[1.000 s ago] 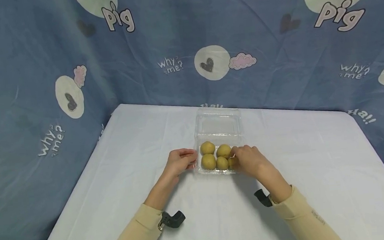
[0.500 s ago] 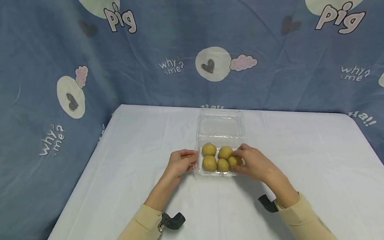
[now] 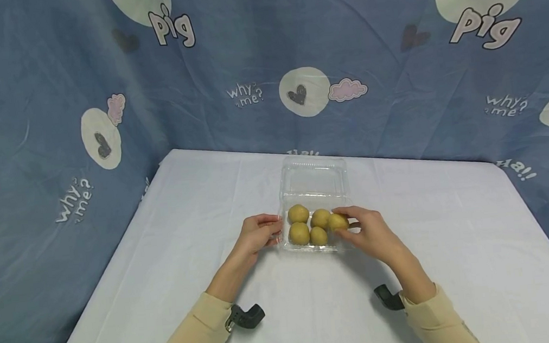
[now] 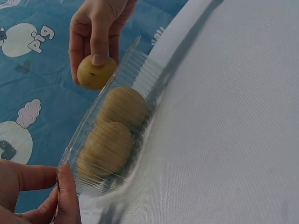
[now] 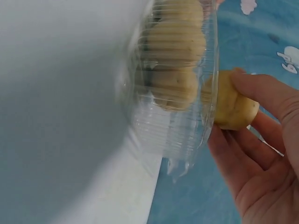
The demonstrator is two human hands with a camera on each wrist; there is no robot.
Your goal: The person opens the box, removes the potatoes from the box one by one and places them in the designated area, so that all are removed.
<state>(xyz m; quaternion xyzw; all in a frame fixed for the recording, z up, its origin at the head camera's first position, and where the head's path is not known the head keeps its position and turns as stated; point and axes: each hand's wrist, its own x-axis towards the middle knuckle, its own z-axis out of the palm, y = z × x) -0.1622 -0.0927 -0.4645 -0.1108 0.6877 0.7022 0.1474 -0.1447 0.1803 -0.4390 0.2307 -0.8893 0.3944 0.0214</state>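
A clear plastic clamshell box stands on the table, its lid folded back. Several yellow potatoes sit in its base, seen through the ribbed wall in the left wrist view. My left hand pinches the box's left rim between thumb and fingers. At the opposite end, my right hand holds one potato between thumb and fingertips. That potato is raised to about rim height, over the right part of the base; the left wrist view shows it above the rim.
A white cloth covers the table. Behind it and to the left hangs a blue printed curtain. Dark wrist-worn devices, one on the left wrist and one on the right, jut out above the cloth.
My right hand has gripped the potato at the base's near right corner and lifted it, drawing slightly back to the right. My left hand stays on the box's rim.
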